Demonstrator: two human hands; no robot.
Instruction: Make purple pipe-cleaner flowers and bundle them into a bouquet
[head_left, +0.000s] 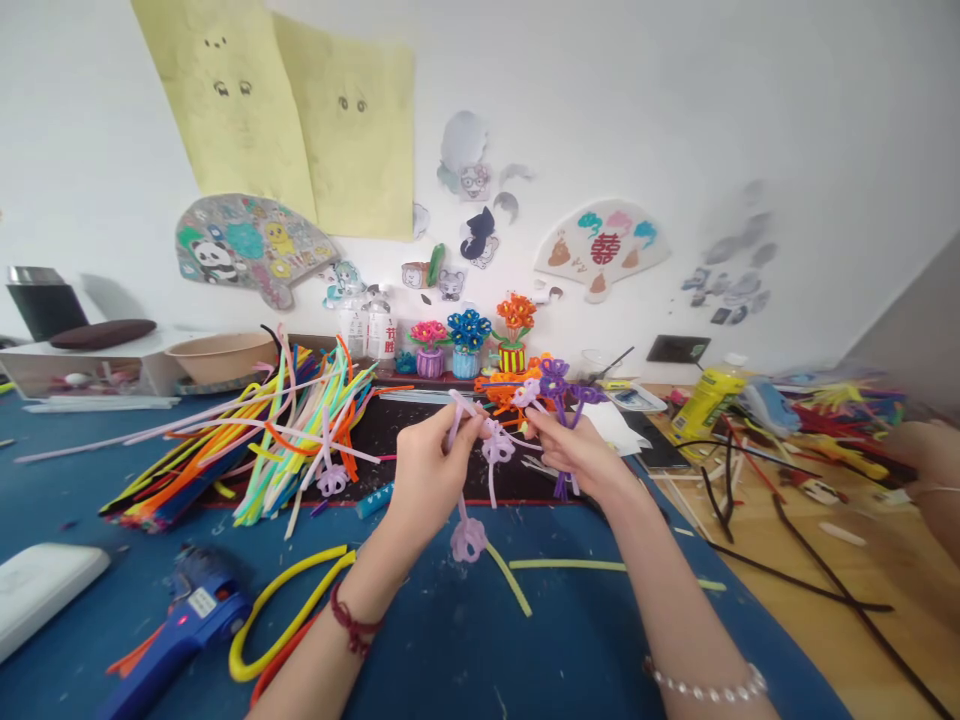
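White wall (787, 110) is rising behind the desk (420, 650), with two fans (255, 245) hanging on it. Three potted flowers (466, 340) are standing in a row at the back. Nearer, the left hand (429, 468) is keeping its grip together, thumb and fingers pinching a lilac stem (454, 425). One lilac flower (498, 446) is hanging between the hands; another (469, 540) is dangling lower, over the blue cover. Opposite, the right hand (581, 450) is closing its grip around purple flowers (555, 380) — their blooms are showing above the fingers, their stem ends below. Coloured stems (217, 450) are lying heaped on the left, with a glue gun (196, 612) resting nearer the edge. Beyond the right hand, a yellow bottle (709, 400) is standing near black stems (817, 580) — and another person's arm (941, 470), blurred, is reaching in from the far right.
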